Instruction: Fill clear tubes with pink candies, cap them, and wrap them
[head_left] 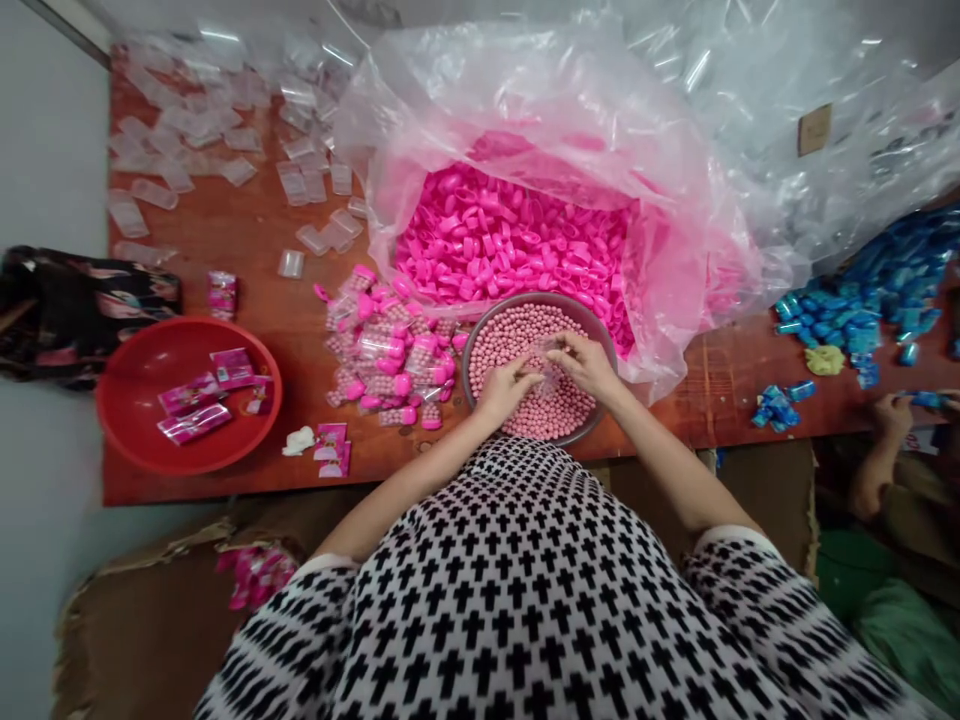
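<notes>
Both of my hands are over a dark round bowl [610, 345] full of small pink beads [517, 330]. A small clear plastic container [547, 378] shows faintly between them, its outline hard to separate from the beads. On its near left, the fingers of my left hand [510, 390] pinch together at the clear plastic. From the right, my right hand [585, 365] has its fingers curled and closed on the clear plastic too. Left of the bowl lies a pile of clear containers with pink caps [390, 350], many holding beads.
Behind the bowl, a large plastic bag [675, 260] holds loose pink caps [517, 235]. A red basin [124, 440] with pink packets [195, 423] stands left. Empty clear containers [172, 140] lie at back left. Blue items [825, 320] and another person's hand [892, 415] are at right.
</notes>
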